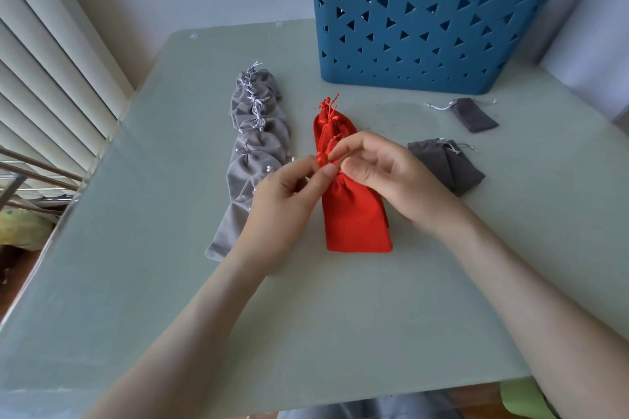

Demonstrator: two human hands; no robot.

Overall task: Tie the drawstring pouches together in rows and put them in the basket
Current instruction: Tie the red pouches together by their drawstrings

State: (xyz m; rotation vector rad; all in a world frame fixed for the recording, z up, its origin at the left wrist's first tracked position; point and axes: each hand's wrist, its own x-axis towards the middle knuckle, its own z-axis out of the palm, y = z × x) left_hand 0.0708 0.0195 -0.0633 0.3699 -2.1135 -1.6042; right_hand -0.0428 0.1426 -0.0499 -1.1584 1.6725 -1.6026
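A short row of red drawstring pouches (354, 214) lies lengthwise in the middle of the table. My left hand (282, 204) and my right hand (384, 177) meet over its middle, each pinching the red drawstring (321, 160) between thumb and forefinger. Left of the red row lies a long row of light grey pouches (255, 146) tied together by white cords. The blue basket (425, 27) with triangular holes stands at the back right of the table.
Dark grey pouches (446, 163) lie in a small heap to the right of my right hand, and a single dark grey pouch (474, 114) rests near the basket. White blinds (44, 78) hang along the left. The table's near edge (272, 401) is close to my body.
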